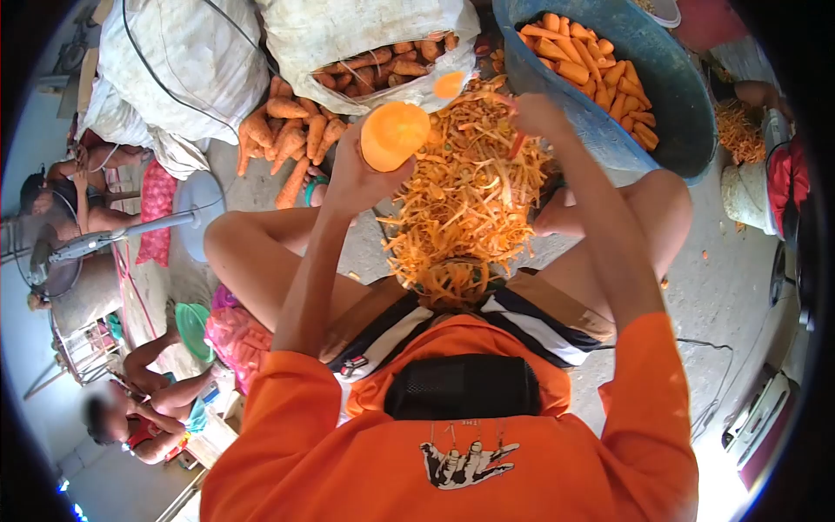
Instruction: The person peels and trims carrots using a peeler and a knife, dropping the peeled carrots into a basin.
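Observation:
My left hand [361,177] is closed around a thick peeled carrot [394,137], its broad cut end facing up toward me. Just beyond it, a round orange carrot slice [449,84] appears in the air, apart from the carrot. My right hand [541,117] is closed on a small tool with a red part [517,146]; its working end is too blurred to make out. Between my legs, under both hands, lies a tall heap of carrot peelings [470,191].
A blue tub [609,143] at the upper right holds peeled carrots [591,70]. Unpeeled carrots [291,130] spill beside an open white sack [365,26]. A fan [65,252] stands at the left. Another person [156,400] sits at lower left; others are at the edges.

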`<state>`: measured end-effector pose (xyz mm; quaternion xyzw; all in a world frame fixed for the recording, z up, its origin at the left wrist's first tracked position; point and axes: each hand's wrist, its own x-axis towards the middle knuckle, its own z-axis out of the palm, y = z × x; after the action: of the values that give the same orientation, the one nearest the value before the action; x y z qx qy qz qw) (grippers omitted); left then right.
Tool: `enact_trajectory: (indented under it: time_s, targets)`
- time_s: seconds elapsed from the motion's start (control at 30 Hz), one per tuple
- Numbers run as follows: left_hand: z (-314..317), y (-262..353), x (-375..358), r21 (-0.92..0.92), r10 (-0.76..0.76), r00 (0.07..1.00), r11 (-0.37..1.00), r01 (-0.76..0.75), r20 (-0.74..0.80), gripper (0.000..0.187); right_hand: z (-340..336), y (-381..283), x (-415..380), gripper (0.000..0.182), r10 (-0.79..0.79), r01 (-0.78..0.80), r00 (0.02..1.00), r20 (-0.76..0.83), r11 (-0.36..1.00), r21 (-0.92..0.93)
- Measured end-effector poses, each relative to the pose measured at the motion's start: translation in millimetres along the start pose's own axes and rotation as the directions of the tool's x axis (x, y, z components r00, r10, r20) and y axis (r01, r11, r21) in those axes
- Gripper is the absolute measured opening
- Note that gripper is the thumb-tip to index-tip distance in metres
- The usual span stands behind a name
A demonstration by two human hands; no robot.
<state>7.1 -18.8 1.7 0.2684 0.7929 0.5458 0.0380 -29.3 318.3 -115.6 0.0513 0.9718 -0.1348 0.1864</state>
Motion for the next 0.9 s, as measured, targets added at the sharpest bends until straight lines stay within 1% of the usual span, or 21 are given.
enact_trajectory:
  time_s: [0.03,0.07,0.1,0.13,0.17,0.23,0.27,0.3,0.33,0.37,0.43,0.47,0.53,0.57,0.63,0.7,0.73,0.77,0.8,0.83,0.9]
  targets:
    - [-4.7,-1.4,-5.7,-0.133,-0.038,0.997,0.991,0.029,-0.068,0.048,-14.2,2.9,1.0,0.041,0.018,-0.018,0.996,0.083,1.000,-0.004]
    - [-13.1,-6.0,-3.4,-0.129,-0.055,0.998,0.990,0.054,-0.009,0.047,-19.2,0.6,4.0,0.041,0.007,-0.006,0.997,0.075,1.000,-0.011]
    - [-15.5,-4.9,0.2,-0.134,-0.060,0.998,0.989,0.056,-0.027,0.047,-20.1,-0.3,1.6,0.046,0.031,-0.031,0.999,0.012,0.999,0.036]
    - [-16.4,-2.8,3.4,-0.384,-0.220,0.973,0.906,0.175,-0.074,0.046,-18.0,-1.7,-2.6,0.050,0.058,-0.054,0.997,-0.041,0.995,0.085]
    - [-16.0,-2.3,8.6,-0.610,-0.370,0.926,0.751,0.252,-0.073,0.045,-15.8,-4.9,-4.2,0.050,0.052,-0.049,0.998,-0.036,0.996,0.075]
    - [-10.2,-8.0,17.6,-0.661,-0.398,0.915,0.704,0.261,-0.063,0.050,-11.5,-14.3,-8.9,0.059,-0.015,0.014,0.999,0.040,0.999,0.044]
    - [-9.9,-10.7,20.9,-0.821,-0.469,0.883,0.498,0.278,0.015,0.055,-8.5,-18.0,-12.8,0.059,-0.007,0.005,0.999,0.038,0.999,0.049]
    - [-9.7,-8.2,23.7,-0.926,-0.520,0.848,0.258,0.274,0.106,0.062,-5.7,-22.8,-16.6,0.063,-0.036,0.032,0.999,0.017,0.982,0.187]
    - [-8.5,-0.2,24.6,-0.944,-0.552,0.821,0.170,0.283,0.147,0.076,-5.2,-27.5,-19.3,0.068,-0.067,0.066,0.998,-0.008,0.946,0.317]
    - [-10.8,-7.3,22.4,-0.945,-0.553,0.821,0.171,0.278,0.142,0.076,-6.0,-32.9,-21.0,0.068,-0.072,0.070,0.997,-0.007,0.946,0.316]
    - [-19.1,-14.9,18.4,-0.929,-0.342,0.864,-0.164,0.332,0.369,0.083,-3.8,-43.4,-16.7,0.057,-0.108,0.172,0.967,-0.229,0.944,0.282]
    - [-16.1,-18.1,16.8,-0.943,-0.470,0.826,-0.041,0.331,0.310,0.088,-4.3,-47.8,-14.1,0.057,-0.123,0.186,0.966,-0.228,0.943,0.277]
    - [-13.1,-15.3,19.3,-0.950,-0.489,0.820,-0.066,0.305,0.297,0.087,-18.6,-61.3,-20.9,0.052,-0.277,0.387,0.895,-0.350,0.872,0.299]
    - [-12.0,-14.4,20.1,-0.952,-0.506,0.810,-0.097,0.290,0.298,0.087,-27.5,-68.3,-27.3,0.052,-0.284,0.392,0.893,-0.349,0.871,0.295]
    - [-10.3,-14.1,22.5,-0.952,-0.492,0.818,-0.097,0.289,0.298,0.087,-59.3,-97.7,-53.4,0.044,-0.323,0.414,0.904,-0.279,0.822,0.391]
    - [-6.9,-12.8,24.2,-0.945,-0.537,0.820,0.113,0.306,0.201,0.086,-76.8,-114.9,-75.2,0.041,-0.355,0.462,0.881,-0.313,0.790,0.403]
    - [-4.9,-12.5,24.2,-0.946,-0.538,0.819,0.111,0.305,0.201,0.086,-82.9,-122.0,-84.4,0.039,-0.381,0.506,0.856,-0.349,0.756,0.415]
    - [-2.7,-12.1,24.0,-0.934,-0.556,0.815,0.178,0.310,0.164,0.085,-87.7,-128.6,-92.9,0.039,-0.381,0.504,0.857,-0.346,0.757,0.416]
    - [-0.7,-12.2,23.6,-0.917,-0.570,0.811,0.244,0.316,0.127,0.085,-91.7,-134.3,-100.5,0.035,-0.347,0.483,0.869,-0.351,0.747,0.457]
    - [1.7,-12.4,23.6,-0.917,-0.571,0.810,0.242,0.318,0.130,0.085,-93.6,-137.7,-104.0,0.030,-0.313,0.461,0.881,-0.355,0.735,0.496]
    - [6.0,-12.5,24.6,-0.897,-0.621,0.779,0.292,0.331,0.086,0.084,-94.1,-139.5,-105.0,0.036,-0.337,0.485,0.870,-0.360,0.721,0.495]
